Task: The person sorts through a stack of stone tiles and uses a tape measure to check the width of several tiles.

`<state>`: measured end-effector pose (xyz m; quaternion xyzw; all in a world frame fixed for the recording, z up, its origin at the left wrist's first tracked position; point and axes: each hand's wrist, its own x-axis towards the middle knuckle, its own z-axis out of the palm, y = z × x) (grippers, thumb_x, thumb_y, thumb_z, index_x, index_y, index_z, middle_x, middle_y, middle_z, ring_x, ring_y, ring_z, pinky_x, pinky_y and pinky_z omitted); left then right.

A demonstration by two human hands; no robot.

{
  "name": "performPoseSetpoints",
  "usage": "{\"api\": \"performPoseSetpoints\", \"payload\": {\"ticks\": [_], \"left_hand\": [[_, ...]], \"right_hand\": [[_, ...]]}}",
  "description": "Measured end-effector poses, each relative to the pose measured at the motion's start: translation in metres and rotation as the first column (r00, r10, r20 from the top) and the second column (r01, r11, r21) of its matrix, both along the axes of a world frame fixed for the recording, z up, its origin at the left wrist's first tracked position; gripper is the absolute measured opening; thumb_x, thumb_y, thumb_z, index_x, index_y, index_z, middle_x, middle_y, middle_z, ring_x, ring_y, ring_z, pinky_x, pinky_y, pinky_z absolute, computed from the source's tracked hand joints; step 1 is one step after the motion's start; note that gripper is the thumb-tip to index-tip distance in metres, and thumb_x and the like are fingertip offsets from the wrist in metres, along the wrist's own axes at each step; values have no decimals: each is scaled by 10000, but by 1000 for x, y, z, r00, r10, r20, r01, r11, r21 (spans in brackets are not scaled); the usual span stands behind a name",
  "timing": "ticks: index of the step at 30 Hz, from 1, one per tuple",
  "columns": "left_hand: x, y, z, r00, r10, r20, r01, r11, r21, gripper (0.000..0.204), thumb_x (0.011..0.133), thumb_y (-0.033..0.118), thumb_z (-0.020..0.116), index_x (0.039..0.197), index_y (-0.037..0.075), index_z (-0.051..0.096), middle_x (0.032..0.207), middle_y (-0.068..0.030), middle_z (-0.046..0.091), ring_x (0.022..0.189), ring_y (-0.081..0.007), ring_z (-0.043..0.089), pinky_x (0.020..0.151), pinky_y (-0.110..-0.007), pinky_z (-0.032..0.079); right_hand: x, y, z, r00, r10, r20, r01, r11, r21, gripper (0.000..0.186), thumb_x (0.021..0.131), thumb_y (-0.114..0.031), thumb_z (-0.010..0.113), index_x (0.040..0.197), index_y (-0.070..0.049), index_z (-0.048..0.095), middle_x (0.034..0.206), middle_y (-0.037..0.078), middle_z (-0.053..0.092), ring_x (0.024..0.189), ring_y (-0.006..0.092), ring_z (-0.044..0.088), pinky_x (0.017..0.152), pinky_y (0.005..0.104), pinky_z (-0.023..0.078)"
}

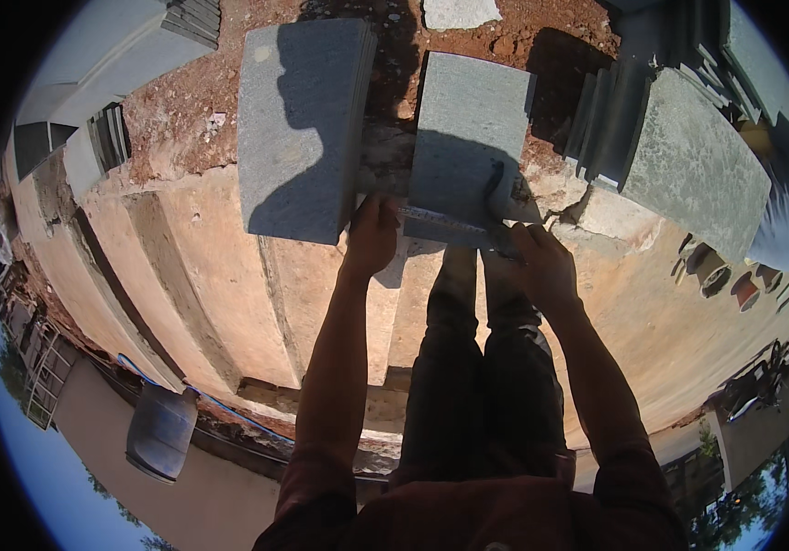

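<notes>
My left hand (pixel 371 234) is closed on the left end of a pale measuring tape (pixel 440 217), which stretches across the near edge of a grey stone slab stack (pixel 463 101). My right hand (pixel 541 262) grips a dark tape case (pixel 503 237) at that stack's right front corner. Another stack of grey slabs (pixel 284 83) lies just left, with a shadow of a head over it. A dark curved shape (pixel 495 179) crosses the middle slab; I cannot tell what it is.
More slab stacks stand at right (pixel 688 165) and upper left (pixel 110 60), on red soil (pixel 174 129). Pale concrete steps (pixel 211 266) lie underfoot. Several small round objects (pixel 743 294) sit at right. A blue hose (pixel 151 376) and a metal frame (pixel 45 367) are at lower left.
</notes>
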<state>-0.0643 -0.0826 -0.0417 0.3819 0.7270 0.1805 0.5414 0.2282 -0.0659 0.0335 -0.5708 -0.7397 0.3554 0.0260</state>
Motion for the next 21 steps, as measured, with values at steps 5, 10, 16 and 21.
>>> {"api": "performPoseSetpoints", "payload": {"ticks": [5, 10, 16, 21], "left_hand": [[20, -2, -11, 948, -126, -293, 183, 968, 174, 160, 948, 69, 508, 1036, -12, 614, 926, -211, 653, 888, -382, 638, 789, -448, 495], [44, -5, 4, 905, -40, -424, 126, 976, 176, 190, 949, 86, 534, 1018, -26, 671, 990, -208, 692, 891, -351, 684, 788, -408, 523], [57, -13, 12, 908, 61, -415, 27, 979, 204, 215, 945, 133, 611, 1066, -23, 698, 988, -195, 710, 928, -324, 688, 820, -397, 528], [57, -20, 10, 912, 91, -401, 11, 969, 247, 172, 913, 80, 639, 1031, -30, 698, 971, -207, 703, 888, -343, 689, 778, -402, 531]], "right_hand": [[37, -19, -7, 995, -86, 46, 92, 986, -136, 418, 745, -39, 715, 1138, -109, 591, 990, 110, 628, 941, 336, 654, 741, 435, 548], [54, -34, -23, 983, -122, 136, 138, 984, -117, 456, 734, 21, 649, 1153, -135, 562, 1070, 122, 614, 999, 346, 638, 752, 451, 538], [59, -38, -32, 983, -148, 104, 153, 988, -39, 514, 725, 10, 668, 1195, -183, 594, 1164, 131, 603, 1017, 345, 646, 791, 431, 558], [61, -35, -36, 973, -199, 116, 198, 980, 21, 465, 752, -12, 707, 1180, -186, 654, 1160, 83, 615, 1002, 299, 655, 789, 398, 557]]}}
